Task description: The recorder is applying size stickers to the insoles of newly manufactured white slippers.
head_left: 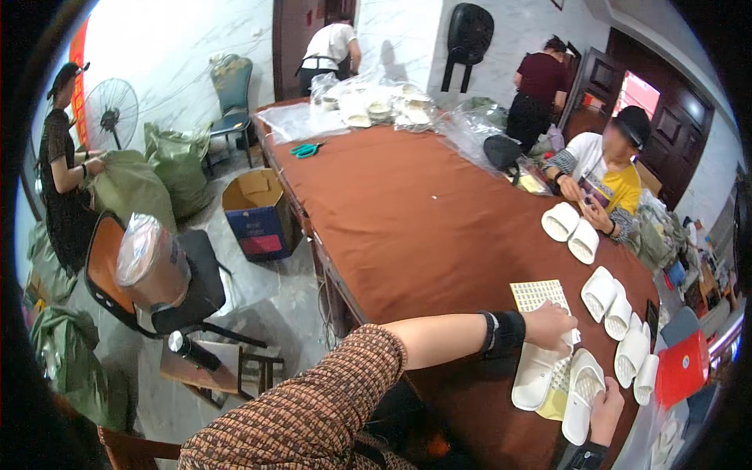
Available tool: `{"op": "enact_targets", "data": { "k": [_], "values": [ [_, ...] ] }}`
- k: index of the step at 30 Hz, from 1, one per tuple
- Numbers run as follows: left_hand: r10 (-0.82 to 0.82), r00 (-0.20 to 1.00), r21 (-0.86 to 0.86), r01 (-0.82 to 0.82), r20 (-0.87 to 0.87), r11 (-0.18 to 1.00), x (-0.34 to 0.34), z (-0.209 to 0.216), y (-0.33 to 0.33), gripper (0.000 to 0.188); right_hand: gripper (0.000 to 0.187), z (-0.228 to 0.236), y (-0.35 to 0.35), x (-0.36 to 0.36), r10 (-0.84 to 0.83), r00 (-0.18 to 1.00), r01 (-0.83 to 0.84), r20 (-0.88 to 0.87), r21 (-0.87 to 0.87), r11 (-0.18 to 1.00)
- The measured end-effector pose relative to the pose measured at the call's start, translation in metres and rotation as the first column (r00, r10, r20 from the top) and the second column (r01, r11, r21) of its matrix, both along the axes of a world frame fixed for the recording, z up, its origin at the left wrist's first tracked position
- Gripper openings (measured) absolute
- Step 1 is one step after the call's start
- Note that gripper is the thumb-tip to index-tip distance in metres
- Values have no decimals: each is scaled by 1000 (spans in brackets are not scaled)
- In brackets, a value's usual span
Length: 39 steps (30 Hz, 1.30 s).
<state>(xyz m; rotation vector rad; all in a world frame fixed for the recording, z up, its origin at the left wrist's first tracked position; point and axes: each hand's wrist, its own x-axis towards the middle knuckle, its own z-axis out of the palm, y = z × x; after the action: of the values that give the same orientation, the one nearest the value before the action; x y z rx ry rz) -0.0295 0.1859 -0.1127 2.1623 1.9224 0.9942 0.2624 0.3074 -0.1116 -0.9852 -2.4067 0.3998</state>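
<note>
My left arm reaches across the table, and my left hand (550, 325) is closed over a yellow sheet of small labels (536, 294). What its fingers pinch, if anything, is too small to make out. Just below that hand lies a white slipper (534, 384), partly on the sheet, with its far end hidden. My right hand (606, 413) grips the side of a second white slipper (580, 399), which lies sole down beside the first. Several more white slippers (600, 294) stand in a row to the right.
A brown cloth covers the long table (407, 204). Bagged slippers (376, 106) and teal scissors (306, 150) lie at its far end. Across from me a person (603, 172) handles something small near two slippers. A red bag (681, 368) sits right; a cardboard box (258, 211) stands left.
</note>
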Motion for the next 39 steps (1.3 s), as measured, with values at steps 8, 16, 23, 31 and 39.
{"op": "enact_targets", "data": {
  "k": [8, 16, 23, 31, 39],
  "values": [
    [-8, 1000, -141, 5, -24, 990, 2, 2, 8, 47, 31, 9, -10, 2, 32, 998, -37, 51, 100, 994],
    [39, 996, -34, -42, -78, 999, 3, 6, -16, 57, 31, 7, 0, 13, -185, 978, 161, 98, 213, 964],
    [64, 979, -137, -92, -195, 986, 8, 3, -34, 68, 31, 9, -5, 7, -164, 983, 149, 89, 156, 977],
    [65, 994, -204, -83, -90, 975, 1, -15, -35, 82, 33, 15, -18, -1, 49, 997, -55, 64, 105, 993],
    [15, 999, -171, -21, -36, 985, 0, -18, -39, 86, 43, 5, -7, -2, 124, 989, -124, 83, -4, 992]
  ]
}}
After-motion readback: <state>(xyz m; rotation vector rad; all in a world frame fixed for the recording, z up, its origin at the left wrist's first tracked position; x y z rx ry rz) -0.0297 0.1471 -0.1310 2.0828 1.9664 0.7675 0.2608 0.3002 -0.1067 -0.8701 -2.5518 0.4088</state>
